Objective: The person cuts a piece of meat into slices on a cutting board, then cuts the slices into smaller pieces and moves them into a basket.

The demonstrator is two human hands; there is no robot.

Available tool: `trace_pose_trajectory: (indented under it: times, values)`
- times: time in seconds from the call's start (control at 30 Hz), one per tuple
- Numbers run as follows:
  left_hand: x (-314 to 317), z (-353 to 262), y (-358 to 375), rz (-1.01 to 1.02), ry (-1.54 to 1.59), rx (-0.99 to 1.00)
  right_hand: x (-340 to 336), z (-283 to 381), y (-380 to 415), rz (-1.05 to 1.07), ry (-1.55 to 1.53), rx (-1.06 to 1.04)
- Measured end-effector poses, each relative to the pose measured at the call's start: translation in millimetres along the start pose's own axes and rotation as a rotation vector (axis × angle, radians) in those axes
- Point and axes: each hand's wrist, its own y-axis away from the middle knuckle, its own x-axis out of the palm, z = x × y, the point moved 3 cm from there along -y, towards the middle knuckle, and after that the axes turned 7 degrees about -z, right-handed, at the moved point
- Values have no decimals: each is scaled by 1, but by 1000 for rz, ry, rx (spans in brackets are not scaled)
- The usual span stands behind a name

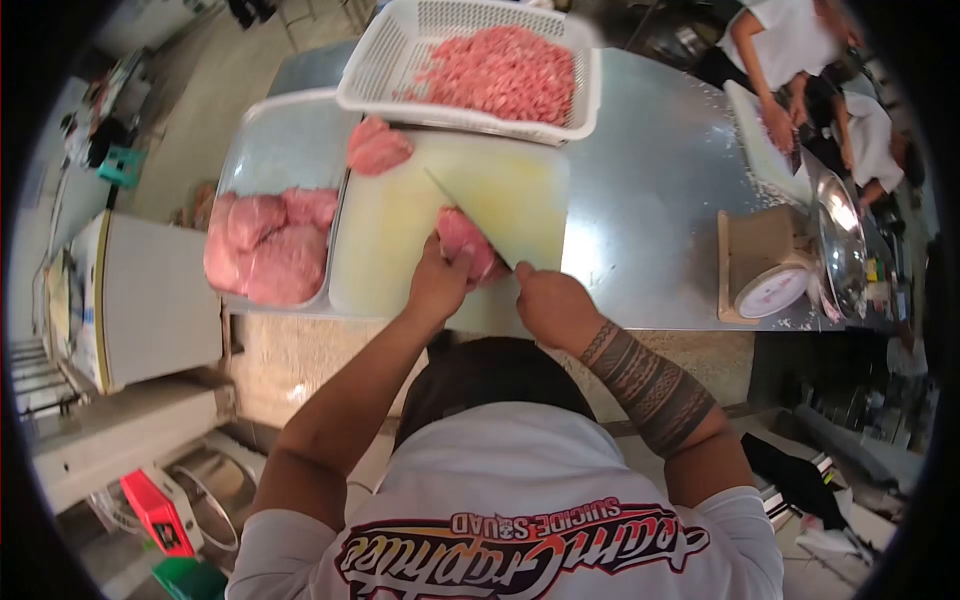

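Observation:
A piece of raw meat (466, 240) lies on the pale cutting board (385, 225) in front of me. My left hand (438, 278) grips its near left side, fingers pressed on the meat. In my right hand (553, 303) is a knife (462, 207), its handle hidden in my closed fingers. The long blade runs diagonally up and left, along the right side of the meat. Another chunk of raw meat (378, 146) rests at the board's far left corner.
Left of the board, a metal tray (283, 130) holds large meat pieces (270, 245). Behind it stands a white basket (385, 60) with diced meat (510, 75). A dial scale (765, 265) with a metal pan (838, 240) is at the right. Two people work at another board (757, 140).

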Motion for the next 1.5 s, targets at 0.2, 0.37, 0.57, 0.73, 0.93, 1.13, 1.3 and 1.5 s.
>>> trace_pose_trajectory:
  times: [0.2, 0.37, 0.57, 0.73, 0.93, 1.13, 1.3, 1.5]
  values:
    - [-22, -8, -10, -118, -489, 200, -15, -3, 9, 76, -49, 81]
    - [-26, -40, 2, -55, -652, 592, -15, -6, 46, 96, -91, 166]
    - [-8, -57, 9, 55, -857, 596, -15, -19, 42, 63, -151, 181]
    - [-12, -67, 10, 48, -974, 636, -17, -17, 42, 103, -155, 188]
    - [-7, -55, -7, 37, -851, 795, -19, -15, 43, 90, -129, 232]
    - [-5, -64, -4, 43, -868, 772, -27, 3, 48, 89, -100, 261]
    - [-4, -65, -11, 127, -885, 839, -20, 5, 49, 44, -150, 283]
    - [-14, -70, -7, 174, -878, 765, -15, 13, 45, 16, -155, 320]
